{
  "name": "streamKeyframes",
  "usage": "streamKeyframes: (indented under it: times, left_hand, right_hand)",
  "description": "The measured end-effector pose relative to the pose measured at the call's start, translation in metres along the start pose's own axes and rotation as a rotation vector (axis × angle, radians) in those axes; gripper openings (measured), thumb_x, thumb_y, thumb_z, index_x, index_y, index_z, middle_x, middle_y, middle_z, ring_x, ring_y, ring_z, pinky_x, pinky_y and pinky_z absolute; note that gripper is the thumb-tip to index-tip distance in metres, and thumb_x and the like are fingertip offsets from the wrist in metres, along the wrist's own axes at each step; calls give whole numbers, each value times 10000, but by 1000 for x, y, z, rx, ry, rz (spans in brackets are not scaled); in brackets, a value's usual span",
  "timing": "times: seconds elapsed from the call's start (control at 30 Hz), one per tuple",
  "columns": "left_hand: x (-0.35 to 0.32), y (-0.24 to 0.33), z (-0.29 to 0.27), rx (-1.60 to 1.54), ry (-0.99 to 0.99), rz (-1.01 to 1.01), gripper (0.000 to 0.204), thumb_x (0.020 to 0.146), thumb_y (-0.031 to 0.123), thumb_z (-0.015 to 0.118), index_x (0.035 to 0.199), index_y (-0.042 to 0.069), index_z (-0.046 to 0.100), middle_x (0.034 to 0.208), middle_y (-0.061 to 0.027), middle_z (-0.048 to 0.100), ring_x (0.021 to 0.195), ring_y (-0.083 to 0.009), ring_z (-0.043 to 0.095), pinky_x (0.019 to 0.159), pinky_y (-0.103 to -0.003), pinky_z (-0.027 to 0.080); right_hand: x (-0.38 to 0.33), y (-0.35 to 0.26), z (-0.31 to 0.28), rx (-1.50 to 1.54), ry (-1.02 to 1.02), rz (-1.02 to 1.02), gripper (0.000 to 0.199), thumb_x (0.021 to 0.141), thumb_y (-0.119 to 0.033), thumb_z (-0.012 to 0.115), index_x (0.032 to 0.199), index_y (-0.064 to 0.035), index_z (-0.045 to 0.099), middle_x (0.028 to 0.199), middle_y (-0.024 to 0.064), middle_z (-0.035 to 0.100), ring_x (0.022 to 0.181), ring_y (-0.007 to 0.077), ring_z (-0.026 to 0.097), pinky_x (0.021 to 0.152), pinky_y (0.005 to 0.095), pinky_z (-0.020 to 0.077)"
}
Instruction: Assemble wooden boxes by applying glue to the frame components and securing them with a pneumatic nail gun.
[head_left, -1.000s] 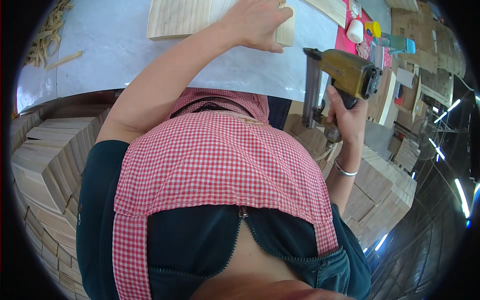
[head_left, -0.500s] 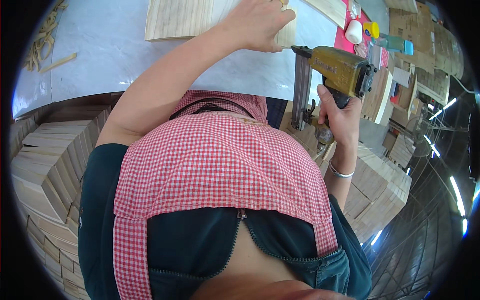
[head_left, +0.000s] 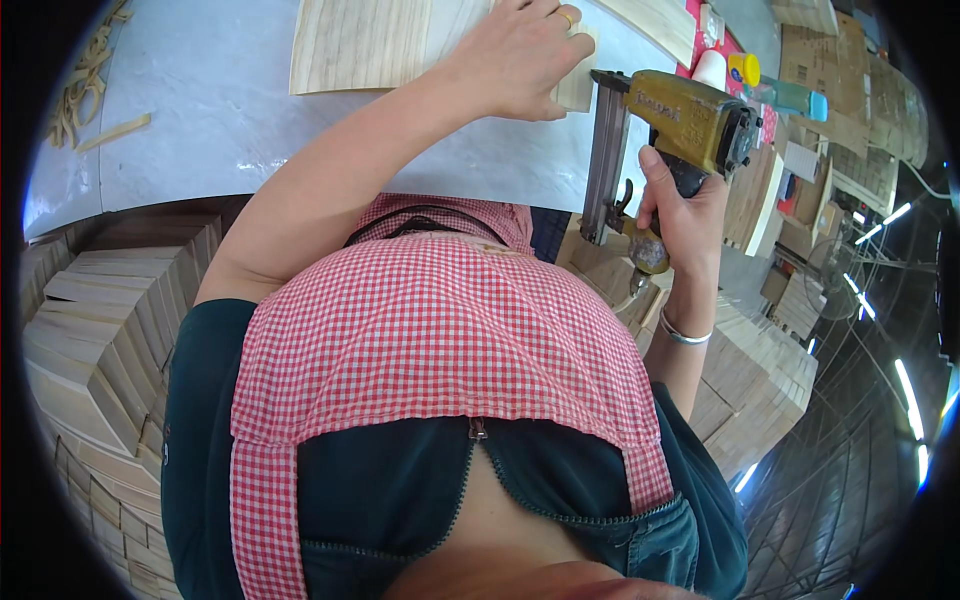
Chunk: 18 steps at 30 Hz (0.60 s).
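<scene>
The left hand (head_left: 515,55) lies flat on one pale wooden board (head_left: 400,45) on the white table (head_left: 210,110), fingers pressed together over its right end. The right hand (head_left: 685,205) has its fingers wrapped around the grip of one yellow nail gun (head_left: 680,115), just beside the board's end. Two stacks of wood blocks (head_left: 90,340) flank the person.

This was a woodworking workshop. Cut wooden blocks (head_left: 90,340) were stacked in piles on both sides of a white bench (head_left: 220,110), thin wood panels (head_left: 370,45) lay on it, and a yellow pneumatic nail gun (head_left: 690,120) was in use, with cardboard boxes (head_left: 850,90) crowded beyond.
</scene>
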<state>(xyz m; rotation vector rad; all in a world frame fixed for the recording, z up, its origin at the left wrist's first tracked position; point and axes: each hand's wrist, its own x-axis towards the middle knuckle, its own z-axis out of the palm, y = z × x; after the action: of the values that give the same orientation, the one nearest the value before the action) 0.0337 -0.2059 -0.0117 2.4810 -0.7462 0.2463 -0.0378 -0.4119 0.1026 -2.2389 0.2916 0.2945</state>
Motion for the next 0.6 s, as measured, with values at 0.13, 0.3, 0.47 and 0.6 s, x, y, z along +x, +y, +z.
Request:
streamKeyframes:
  times: [0.13,0.3,0.47,0.6]
  left_hand:
    - [-1,0,1,7,13,-22,482,681,375,837,988,74,620,1221,-150,586,1143,-313,530,1004,-423,396]
    - [-2,2,3,17,30,-38,491,670,374,850,989,81,617,1261,-140,582,1172,-305,523,1019,-417,392]
    - [-3,3,5,26,60,-50,501,660,373,862,989,89,613,1302,-130,578,1201,-297,516,1034,-410,389]
    - [-3,2,9,41,94,-67,509,651,372,872,989,95,611,1334,-122,574,1223,-291,511,1046,-405,385]
  right_hand:
    - [1,-2,1,-3,-8,8,236,911,-180,752,854,29,660,536,15,557,387,91,471,371,218,368]
    - [-2,-8,7,43,19,47,239,911,-183,753,869,31,655,541,16,558,391,92,475,371,218,368]
    - [4,-16,2,55,-11,74,243,913,-189,750,888,32,651,546,13,562,396,91,478,375,219,375]
    - [15,-24,-10,-56,-65,94,264,911,-216,753,896,27,651,546,13,563,396,92,480,383,218,384]
